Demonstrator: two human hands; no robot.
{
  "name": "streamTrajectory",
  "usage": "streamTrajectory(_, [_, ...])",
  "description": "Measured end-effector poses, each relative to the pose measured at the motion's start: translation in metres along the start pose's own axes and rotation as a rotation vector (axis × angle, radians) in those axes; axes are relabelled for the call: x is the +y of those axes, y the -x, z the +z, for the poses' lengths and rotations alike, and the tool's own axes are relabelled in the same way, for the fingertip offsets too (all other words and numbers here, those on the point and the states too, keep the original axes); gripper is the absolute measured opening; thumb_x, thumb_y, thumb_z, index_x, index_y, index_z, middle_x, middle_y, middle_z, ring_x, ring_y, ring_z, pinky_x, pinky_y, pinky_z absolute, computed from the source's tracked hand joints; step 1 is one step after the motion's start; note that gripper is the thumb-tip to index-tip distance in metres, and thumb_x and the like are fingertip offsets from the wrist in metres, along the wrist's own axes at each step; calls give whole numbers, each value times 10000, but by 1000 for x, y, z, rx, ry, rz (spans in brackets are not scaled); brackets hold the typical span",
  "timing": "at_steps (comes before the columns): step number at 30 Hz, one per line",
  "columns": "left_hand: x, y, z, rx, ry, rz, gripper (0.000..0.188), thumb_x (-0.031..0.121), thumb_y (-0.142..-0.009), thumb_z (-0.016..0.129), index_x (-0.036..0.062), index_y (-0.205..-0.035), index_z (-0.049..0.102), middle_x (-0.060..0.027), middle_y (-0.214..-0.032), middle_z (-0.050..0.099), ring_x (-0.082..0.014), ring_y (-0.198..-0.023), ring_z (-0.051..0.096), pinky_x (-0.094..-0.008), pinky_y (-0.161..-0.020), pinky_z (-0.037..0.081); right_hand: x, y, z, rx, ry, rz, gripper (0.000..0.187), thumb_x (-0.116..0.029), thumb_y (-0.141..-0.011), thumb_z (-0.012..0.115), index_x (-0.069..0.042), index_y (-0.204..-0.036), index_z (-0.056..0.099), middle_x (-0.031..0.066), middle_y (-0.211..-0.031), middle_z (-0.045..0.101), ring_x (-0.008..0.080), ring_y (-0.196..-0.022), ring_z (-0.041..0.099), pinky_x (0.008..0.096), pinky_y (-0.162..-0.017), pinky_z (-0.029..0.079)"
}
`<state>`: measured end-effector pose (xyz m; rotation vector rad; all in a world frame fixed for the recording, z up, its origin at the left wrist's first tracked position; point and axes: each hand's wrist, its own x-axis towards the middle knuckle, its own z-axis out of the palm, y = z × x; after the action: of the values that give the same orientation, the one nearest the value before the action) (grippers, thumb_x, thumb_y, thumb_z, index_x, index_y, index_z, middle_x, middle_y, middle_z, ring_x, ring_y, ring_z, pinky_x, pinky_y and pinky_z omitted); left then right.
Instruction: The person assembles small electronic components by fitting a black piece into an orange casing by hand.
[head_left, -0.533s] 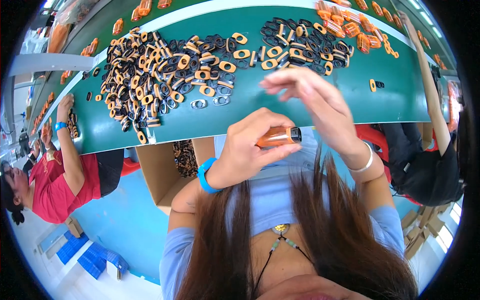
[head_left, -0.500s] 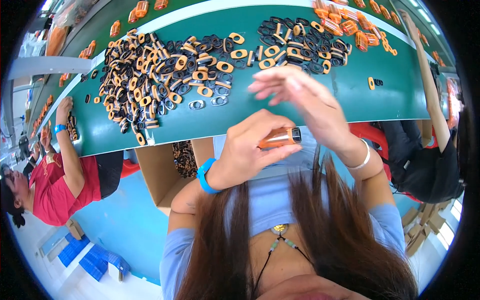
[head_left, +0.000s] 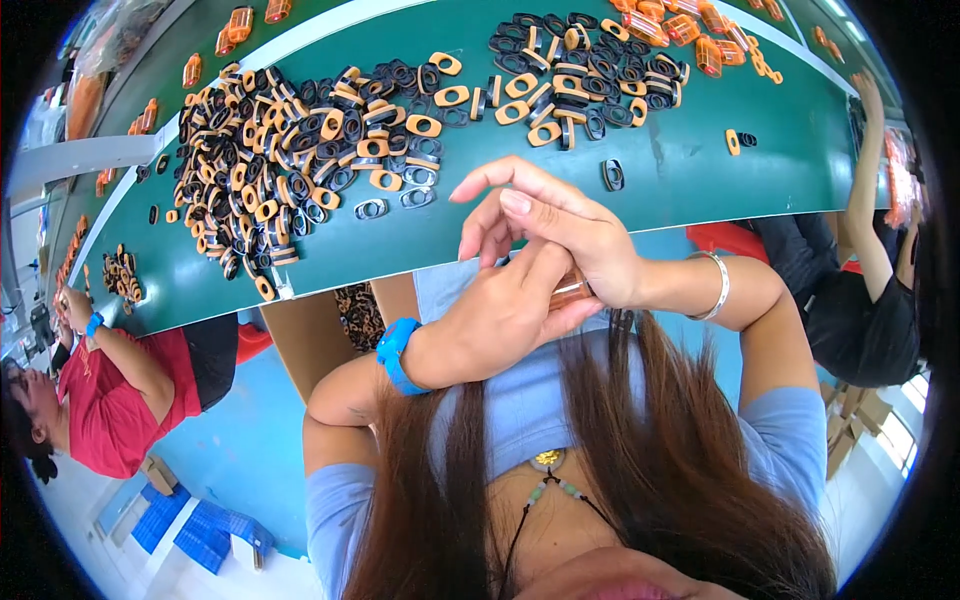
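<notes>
My left hand [head_left: 490, 318], with a blue wristband, is closed around an orange translucent cylinder [head_left: 570, 290], bottle-like in shape. Only a short stretch of its side shows between the fingers and thumb. Over its right end lies the palm of my right hand [head_left: 570, 222], fingers extended, slightly curved and apart above the left knuckles. That palm hides the cylinder's end. Just beyond the hands, a single black oval ring [head_left: 613, 175] rests on the green work surface [head_left: 700, 185]. Tan-and-black oval rings form a large pile [head_left: 270, 160] to the left and a smaller pile [head_left: 590, 75] ahead.
More orange cylinders [head_left: 709, 57] lie at the far right, near small orange rings [head_left: 766, 66]. A cardboard box [head_left: 310, 330] holding dark parts stands below the table edge at left. A co-worker in red [head_left: 130, 400] sits left; another in black [head_left: 850, 320] is at right.
My right hand has come down and left onto the cylinder's end, covering the black end that showed before. The single black ring, not visible earlier, now shows beyond my hands.
</notes>
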<state>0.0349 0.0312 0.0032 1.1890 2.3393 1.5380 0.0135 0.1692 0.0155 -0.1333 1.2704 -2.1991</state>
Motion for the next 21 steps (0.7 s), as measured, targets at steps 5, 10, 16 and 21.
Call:
streamTrajectory(5, [0,1,1,-53,8,-65,375,164,-772,711,-25,-993,475,-163,-900,533,-301,-759,598,-380,-635,468,4,0,-1,23,-24,14,373,-312,-977,369,-7,-1169,462,129,-912,570,150,-808,503,283,-777,422])
streamTrajectory(10, [-16,-2,-3,-8,124,-50,399,182,-803,703,-4,-1076,479,-134,-876,562,-221,-699,577,-300,-589,460,1,-16,-7,-37,120,3,406,-340,-979,344,-6,-1170,475,112,-945,574,151,-847,497,282,-803,405])
streamTrajectory(16, [-28,-14,-31,185,1669,-532,288,272,-963,486,62,-1158,452,-88,-880,556,-117,-623,477,-254,-480,377,-32,-49,-24,150,-25,-196,497,-394,-968,371,-10,-1274,447,124,-1163,579,163,-1025,540,273,-874,408])
streamTrajectory(21, [-41,-8,-57,379,1441,-583,284,231,-956,496,61,-1179,452,-128,-986,602,-178,-774,591,-282,-621,470,-31,-38,-51,287,27,-171,303,-233,-936,486,-1,-1125,531,92,-1034,611,126,-862,544,253,-775,424])
